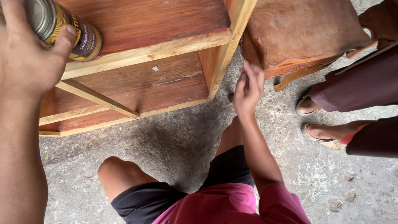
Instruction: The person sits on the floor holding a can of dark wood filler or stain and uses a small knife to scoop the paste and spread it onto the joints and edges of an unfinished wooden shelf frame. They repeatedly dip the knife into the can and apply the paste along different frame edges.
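Can (pixel 62 29) sits at ten o'clock, gripped in my left hand (pixel 25 54) over the shelf (pixel 141 54): rigid, probably light, slick metal, best held round its middle. My right hand (pixel 248 89) pinches something too small to tell.

Soft even daylight, no glare; diffuse shadow on concrete floor (pixel 174 141) under the person; near left hand (pixel 25 54) slightly soft, edges stretched.
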